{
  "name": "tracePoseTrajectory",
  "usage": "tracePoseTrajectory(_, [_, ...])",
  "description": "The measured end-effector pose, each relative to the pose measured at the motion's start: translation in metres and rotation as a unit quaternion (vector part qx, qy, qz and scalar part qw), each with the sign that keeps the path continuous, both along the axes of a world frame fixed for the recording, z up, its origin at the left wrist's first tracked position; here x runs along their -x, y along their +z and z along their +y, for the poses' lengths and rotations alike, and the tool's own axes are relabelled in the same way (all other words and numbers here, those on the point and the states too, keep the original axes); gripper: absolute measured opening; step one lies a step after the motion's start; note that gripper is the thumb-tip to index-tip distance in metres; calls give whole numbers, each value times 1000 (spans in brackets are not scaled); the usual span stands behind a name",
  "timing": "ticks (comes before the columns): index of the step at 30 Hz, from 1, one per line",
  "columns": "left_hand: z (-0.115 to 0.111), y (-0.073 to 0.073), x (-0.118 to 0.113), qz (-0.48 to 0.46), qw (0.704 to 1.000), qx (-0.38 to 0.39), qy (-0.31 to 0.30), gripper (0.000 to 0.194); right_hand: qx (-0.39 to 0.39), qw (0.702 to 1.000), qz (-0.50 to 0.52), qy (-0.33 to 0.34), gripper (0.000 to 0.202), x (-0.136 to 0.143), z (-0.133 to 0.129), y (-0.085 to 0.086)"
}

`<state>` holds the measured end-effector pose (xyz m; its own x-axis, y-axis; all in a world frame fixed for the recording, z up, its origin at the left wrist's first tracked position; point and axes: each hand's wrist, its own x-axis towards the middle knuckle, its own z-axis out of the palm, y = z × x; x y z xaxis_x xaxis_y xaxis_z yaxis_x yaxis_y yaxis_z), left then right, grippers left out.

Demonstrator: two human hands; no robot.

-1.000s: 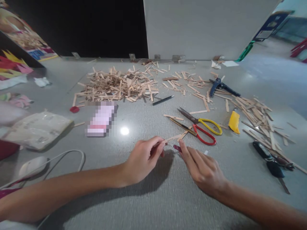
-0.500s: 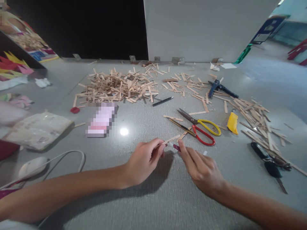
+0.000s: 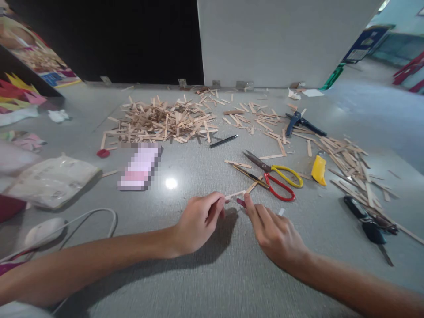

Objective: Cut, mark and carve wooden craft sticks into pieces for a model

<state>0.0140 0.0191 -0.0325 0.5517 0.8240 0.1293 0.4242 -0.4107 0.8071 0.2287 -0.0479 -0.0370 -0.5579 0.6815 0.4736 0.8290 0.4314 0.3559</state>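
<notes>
One stick (image 3: 235, 194), pinched in my left hand (image 3: 198, 224), reaches toward my right hand (image 3: 277, 232), which holds a red tool (image 3: 241, 202), maybe a blade, that could nick me if I push too hard.

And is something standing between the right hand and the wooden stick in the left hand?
Nothing visible blocks the right hand from the stick; the dark-red item it holds points there. The scissors lie beyond.

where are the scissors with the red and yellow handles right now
In the head view, the scissors lie right of centre, just beyond the right hand, with a small yellow object off to their right.
</notes>
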Motion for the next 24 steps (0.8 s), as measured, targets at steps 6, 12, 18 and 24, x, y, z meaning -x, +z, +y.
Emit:
tracePoseTrajectory(6, [5, 6, -4, 7, 999, 38, 29, 47, -1, 1000, 8, -14, 50, 0, 0, -1])
tracePoseTrajectory(12, [8, 8, -3, -5, 997, 56, 45, 47, 26, 998, 46, -17, 37, -13, 5, -15])
tracePoseTrajectory(18, [14, 13, 0, -47, 991, 121, 42, 43, 70, 951, 300, -27, 30, -29, 26, -19])
tracePoseTrajectory(24, [7, 11, 0, -80, 996, 8, -27, 28, 364, 679, 637, -1, 26, -10, 23, 2])
